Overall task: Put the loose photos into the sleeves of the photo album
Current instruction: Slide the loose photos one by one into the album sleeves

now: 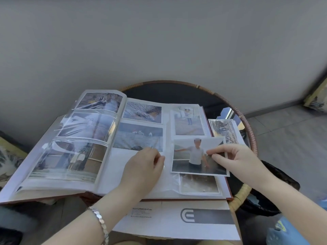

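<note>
Currently: one photo in hand above the open album

Currently one photo album (109, 156) lies open on a round counter (247, 131) with a woven rim. Its left page carries three sleeved photos in a column. Its right page shows five sleeved photos: two in the inner column, with a bare sleeve below them, and two visible in the outer column, top and bottom, plus none readable between them, where the loose print covers the sleeve. Count on the right page is therefore four confirmed.

The right hand (235, 160) pinches one loose photo (198, 156) by its right edge, thumb and fingers closed on it, holding it over the outer column. The left hand (145, 165) rests on the right page, fingers curled at the sleeve's plastic edge; whether it grips the plastic cannot be told. A bracelet (100, 221) circles the left wrist.

One small stack of loose photos (224, 129) lies on the counter just beside the album's right edge. A white printed box (194, 218) sits under the album's near edge. Behind stands a plain grey wall (159, 41); the floor (292, 138) is grey tile.
</note>
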Available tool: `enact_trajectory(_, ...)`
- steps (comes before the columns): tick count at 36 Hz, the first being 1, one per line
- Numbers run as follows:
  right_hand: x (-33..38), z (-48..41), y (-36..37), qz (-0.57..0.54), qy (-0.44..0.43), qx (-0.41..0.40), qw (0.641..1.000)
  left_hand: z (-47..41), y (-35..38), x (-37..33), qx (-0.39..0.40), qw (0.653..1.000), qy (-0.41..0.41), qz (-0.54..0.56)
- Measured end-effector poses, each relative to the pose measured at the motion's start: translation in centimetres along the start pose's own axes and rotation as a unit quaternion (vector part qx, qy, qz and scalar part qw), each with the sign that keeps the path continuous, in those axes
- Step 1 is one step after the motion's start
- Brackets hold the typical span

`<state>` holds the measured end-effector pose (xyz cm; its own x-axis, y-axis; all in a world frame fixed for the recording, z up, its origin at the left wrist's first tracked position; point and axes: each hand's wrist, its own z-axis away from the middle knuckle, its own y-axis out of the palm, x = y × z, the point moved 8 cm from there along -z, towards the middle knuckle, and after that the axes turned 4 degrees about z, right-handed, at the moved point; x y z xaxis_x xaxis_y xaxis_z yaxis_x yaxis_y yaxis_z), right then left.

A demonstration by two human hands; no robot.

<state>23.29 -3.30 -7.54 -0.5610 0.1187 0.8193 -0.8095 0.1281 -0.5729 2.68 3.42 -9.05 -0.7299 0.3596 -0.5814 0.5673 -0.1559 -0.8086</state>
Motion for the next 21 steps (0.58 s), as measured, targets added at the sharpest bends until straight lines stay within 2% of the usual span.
enact_trajectory(11,0.9,0.6,3.9,-0.009,0.018,0.103,0.994,0.4,-0.1,-0.8,-0.062,0.996,0.062,-0.016)
enact_trajectory(21,1.1,0.4,2.9,0.004,0.022,0.126,0.992,0.4,-0.1,-0.9,-0.070,0.995,0.068,-0.030)
